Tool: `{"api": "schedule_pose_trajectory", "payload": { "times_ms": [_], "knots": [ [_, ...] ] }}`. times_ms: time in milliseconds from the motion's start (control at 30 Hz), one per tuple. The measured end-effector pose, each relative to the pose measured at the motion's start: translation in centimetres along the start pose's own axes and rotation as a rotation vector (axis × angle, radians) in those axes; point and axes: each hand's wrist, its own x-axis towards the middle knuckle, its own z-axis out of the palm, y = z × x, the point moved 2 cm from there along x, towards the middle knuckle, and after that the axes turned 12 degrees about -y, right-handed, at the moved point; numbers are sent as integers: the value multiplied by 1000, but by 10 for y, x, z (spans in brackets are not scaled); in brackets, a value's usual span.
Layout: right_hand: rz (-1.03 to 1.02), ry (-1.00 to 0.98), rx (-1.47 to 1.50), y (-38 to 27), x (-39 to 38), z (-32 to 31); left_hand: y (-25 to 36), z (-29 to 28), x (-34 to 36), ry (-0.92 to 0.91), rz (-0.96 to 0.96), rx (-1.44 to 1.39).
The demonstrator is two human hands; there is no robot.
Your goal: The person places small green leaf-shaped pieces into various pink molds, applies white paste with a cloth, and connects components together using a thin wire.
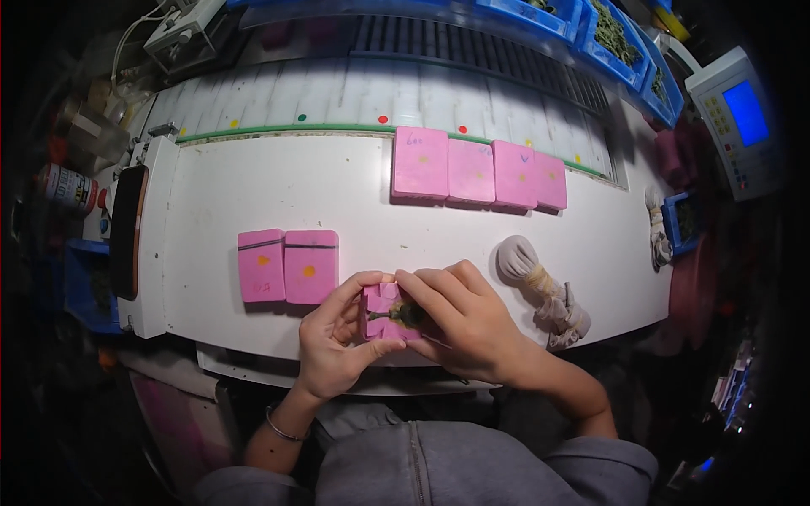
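Note:
My left hand (pixel 335 341) grips a small pink rubber-like mould block (pixel 379 297) from its left side, fingers behind and thumb along the near edge. A dark green piece (pixel 405 314) with a thin stem lies in the block's exposed face. From the right, my right hand (pixel 464 325) curls round the same block, its fingertips on the top edge and partly over the green piece. What the right fingers pinch underneath is hidden. Just left of my hands, two pink blocks (pixel 310 268) stand side by side, each with a dark band across it.
Several pink blocks (pixel 421 164) stand in a row at the back of the white table (pixel 219 185). A tied whitish cloth bundle (pixel 540 282) lies right of my hands. Blue bins (pixel 616 42) hold green pieces at the far right, near a device with a blue screen (pixel 745 112). A phone (pixel 129 232) rests at the left edge.

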Motion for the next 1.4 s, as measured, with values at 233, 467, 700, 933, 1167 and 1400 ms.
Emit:
{"api": "schedule_pose_trajectory", "payload": {
  "times_ms": [233, 467, 700, 933, 1167, 1400],
  "knots": [
    [-14, 99, 633, 6, -9, -19, 4, 0, 10, -15, -10, -48],
    [-6, 443, 413, 1, -7, -25, 76, 11, 37, -177, 54, 779],
    [-9, 342, 643, -9, -23, -23, 64, 18, 16, -149, -139, 11],
    [455, 299, 468, 45, -54, 9, 57, 32, 25, -51, -1, 278],
    [327, 470, 797, 7, -52, -16, 56, 58, 30, 58, 178, 714],
    [274, 496, 812, -13, -44, -18, 54, 77, 33, 49, 440, 846]
  ]
}}
